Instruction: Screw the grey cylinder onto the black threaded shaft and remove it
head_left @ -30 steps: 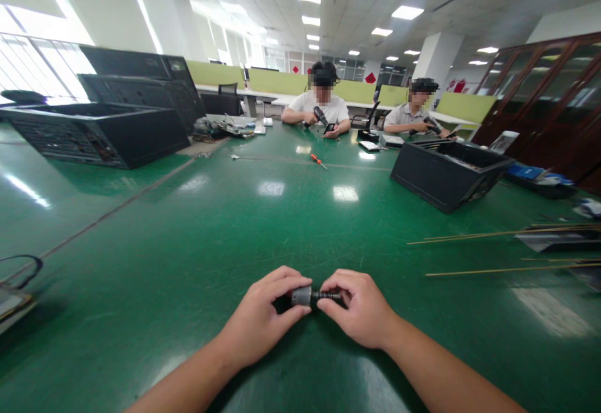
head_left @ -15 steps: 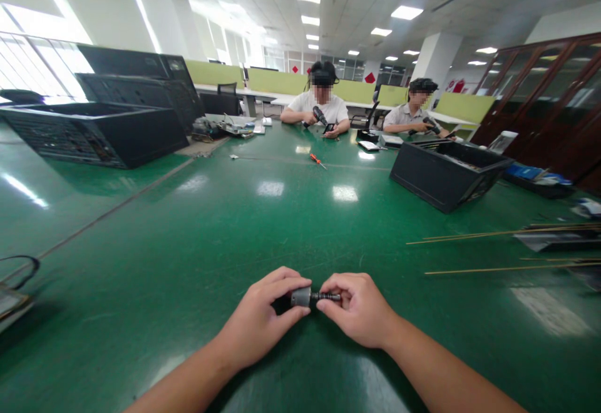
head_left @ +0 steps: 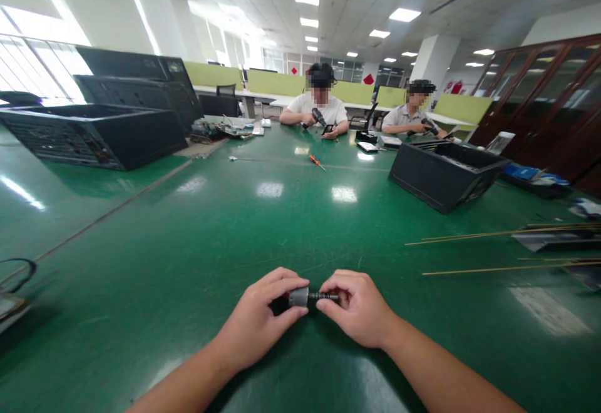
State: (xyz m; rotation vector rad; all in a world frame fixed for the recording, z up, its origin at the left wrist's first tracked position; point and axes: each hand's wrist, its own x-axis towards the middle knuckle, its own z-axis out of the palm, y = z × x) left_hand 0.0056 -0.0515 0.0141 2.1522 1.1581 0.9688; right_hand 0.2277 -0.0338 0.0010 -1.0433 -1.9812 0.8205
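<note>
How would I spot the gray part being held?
Find the green table, then the left hand and right hand nearest you. They hold the gray part: unlike the orange screwdriver farther off, it has a thick cylinder and a thin, ridged rod.

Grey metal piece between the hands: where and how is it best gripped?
Probably by its wide grey cylinder, from the left, with thumb and fingers on opposite sides, as the left hand does. It gives the broadest surface; the thin ridged shaft points right and suits only a fingertip pinch, like the right hand's.
</note>
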